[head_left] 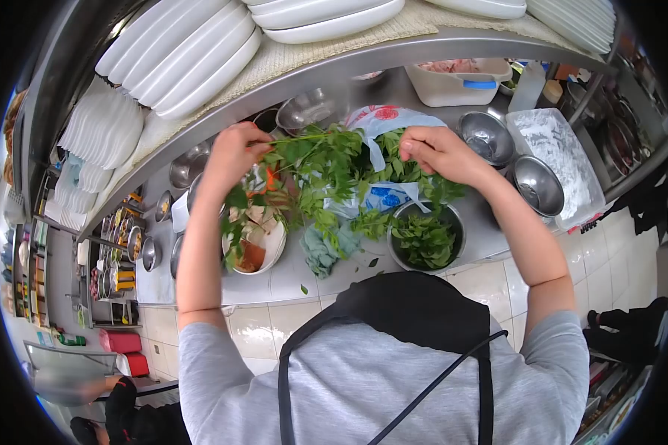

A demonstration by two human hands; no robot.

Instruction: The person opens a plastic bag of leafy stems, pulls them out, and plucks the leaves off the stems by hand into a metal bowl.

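My left hand (239, 152) is closed on the end of a leafy green stem (315, 142), which stretches right across the counter. Fingers curled together in a pinch, my right hand (439, 153) is over a plastic bag (401, 117) with red and blue print. More leafy greens (397, 152) spill from that bag. Whatever my right fingers grip is too small to make out. Below my right hand is a metal bowl (462, 241) of picked green leaves (425, 241). Leaves hang over a white tub (280, 252) with brown and pale scraps, below my left hand.
A crumpled green cloth (321, 252) lies between tub and bowl. Metal bowls (487, 137) and a white-dusted tray (560, 152) stand at right. Behind is a white container (460, 87) of pinkish food. A shelf (364, 58) with stacked white dishes (182, 55) overhangs the counter. Other people are at both sides.
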